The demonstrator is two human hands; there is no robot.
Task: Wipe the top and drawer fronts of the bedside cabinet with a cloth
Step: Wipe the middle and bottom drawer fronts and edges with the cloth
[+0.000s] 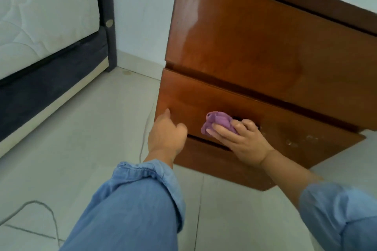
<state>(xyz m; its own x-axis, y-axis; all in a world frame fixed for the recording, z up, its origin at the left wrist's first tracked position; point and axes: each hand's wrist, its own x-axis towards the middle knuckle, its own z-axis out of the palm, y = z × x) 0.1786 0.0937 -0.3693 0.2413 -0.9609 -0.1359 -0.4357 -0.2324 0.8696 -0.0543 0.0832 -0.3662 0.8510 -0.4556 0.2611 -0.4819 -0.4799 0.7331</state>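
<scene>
The brown wooden bedside cabinet point(255, 51) fills the upper right, seen tilted, with two glossy drawer fronts. My right hand point(240, 140) presses a bunched purple cloth point(219, 122) flat against the lower drawer front point(285, 120), near its middle. My left hand point(167, 134) rests at the lower drawer's left edge, thumb up along the corner and fingers curled under the bottom rim. The cabinet's top is out of view. Pale smudges show on the lower drawer to the right of the cloth.
A bed with a white mattress point(40, 16) and dark base point(44, 87) stands at the left. Pale floor tiles point(91, 149) lie between bed and cabinet. A thin grey cable point(40, 208) loops over the floor at the lower left. A white wall point(142, 6) is behind.
</scene>
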